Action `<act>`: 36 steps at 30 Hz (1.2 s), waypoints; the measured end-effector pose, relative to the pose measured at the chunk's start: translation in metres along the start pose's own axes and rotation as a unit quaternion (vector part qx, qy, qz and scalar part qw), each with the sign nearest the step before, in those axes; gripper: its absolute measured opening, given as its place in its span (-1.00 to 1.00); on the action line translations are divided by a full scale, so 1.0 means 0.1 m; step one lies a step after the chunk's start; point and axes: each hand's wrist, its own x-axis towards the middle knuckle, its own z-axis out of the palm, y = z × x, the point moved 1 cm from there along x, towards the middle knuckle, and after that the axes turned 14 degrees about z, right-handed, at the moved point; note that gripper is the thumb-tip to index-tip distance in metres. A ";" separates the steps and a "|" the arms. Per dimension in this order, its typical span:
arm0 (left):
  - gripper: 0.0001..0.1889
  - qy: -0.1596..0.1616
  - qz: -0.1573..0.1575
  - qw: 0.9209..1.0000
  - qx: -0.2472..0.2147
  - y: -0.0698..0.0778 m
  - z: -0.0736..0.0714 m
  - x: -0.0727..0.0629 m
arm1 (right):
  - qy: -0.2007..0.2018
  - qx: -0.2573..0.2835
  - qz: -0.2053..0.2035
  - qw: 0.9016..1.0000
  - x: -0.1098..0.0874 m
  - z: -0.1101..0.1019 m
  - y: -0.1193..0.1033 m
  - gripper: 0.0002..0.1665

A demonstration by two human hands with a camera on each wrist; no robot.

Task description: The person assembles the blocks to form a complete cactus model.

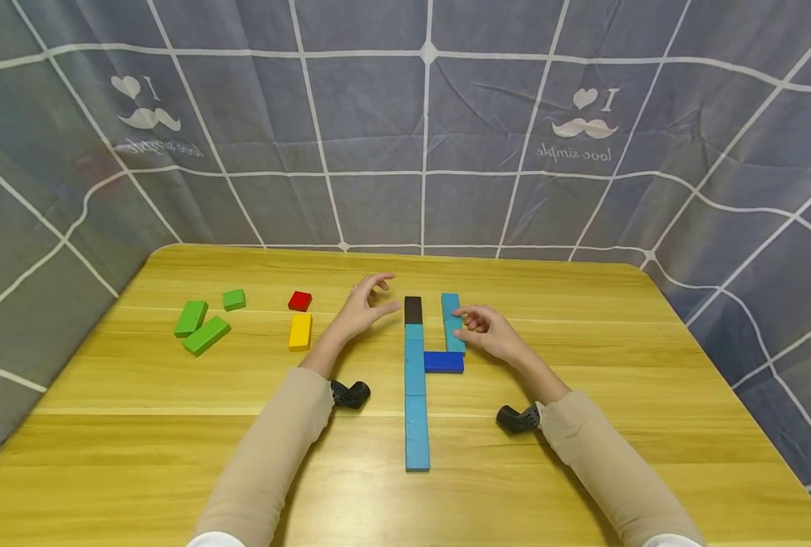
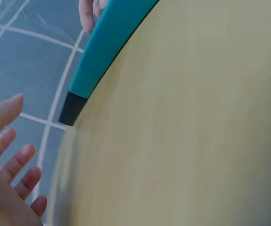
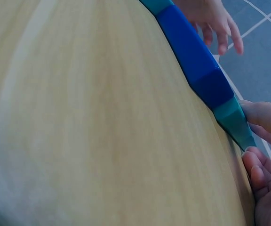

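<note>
My left hand (image 1: 363,308) hovers just left of the black block (image 1: 413,310), thumb and fingers spread around bare air. That block tops a straight row of light blue blocks (image 1: 415,429) running toward me. On the right, my right hand (image 1: 489,332) touches a shorter column of two light blue blocks (image 1: 450,305). Its thumb and curled fingers (image 3: 262,167) lie apart along the column's right side in the right wrist view. A dark blue block (image 1: 443,362) lies crosswise, joining the long row to the short column's near end.
Left on the wooden table (image 1: 139,448) lie several green blocks (image 1: 206,336), a red block (image 1: 300,301) and a yellow block (image 1: 300,332). Black wrist devices (image 1: 351,394) sit at both sleeves. A grey curtain (image 1: 371,114) with white lines hangs behind the table.
</note>
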 end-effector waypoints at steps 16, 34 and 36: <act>-0.40 0.029 0.067 0.995 0.061 0.26 -0.43 -0.51 | 0.012 -0.012 0.002 1.000 -0.02 0.02 -0.02 -0.57; -0.35 0.017 -0.013 0.987 0.160 -0.02 -1.03 -1.08 | 0.013 0.001 -0.006 1.000 0.16 0.01 0.28 -0.56; -0.34 -0.001 -0.021 0.985 0.171 -0.03 -1.06 -1.10 | 0.015 0.000 -0.006 1.000 0.16 0.01 0.29 -0.57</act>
